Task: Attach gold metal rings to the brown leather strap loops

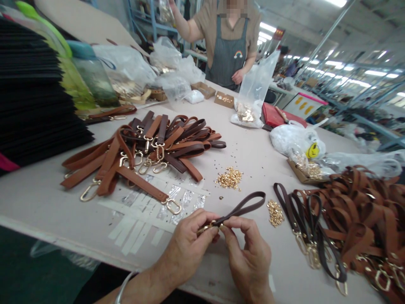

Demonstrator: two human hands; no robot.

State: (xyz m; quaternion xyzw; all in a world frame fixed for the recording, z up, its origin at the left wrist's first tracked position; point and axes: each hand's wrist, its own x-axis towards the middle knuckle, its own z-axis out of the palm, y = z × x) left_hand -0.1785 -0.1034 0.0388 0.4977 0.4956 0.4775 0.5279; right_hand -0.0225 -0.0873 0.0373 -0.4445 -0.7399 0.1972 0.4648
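Near the table's front edge, my left hand (193, 240) is closed on the gold metal end of a dark brown strap (248, 205). My right hand (248, 253) pinches the same strap beside it, thumb and forefinger together at a small gold fitting. The strap's loop sticks out up and to the right, above my right hand. Small gold pieces lie in one pile (230, 177) beyond my hands and in another (275, 213) to the right. Brown straps with gold clasps (142, 152) are heaped at the left.
More straps (351, 211) are heaped at the right. A black stack (38, 93) stands at the far left, near a bottle (95, 76). Bags (294, 139) and small boxes line the back. Across the table (247, 152) stands a person in an apron (226, 55).
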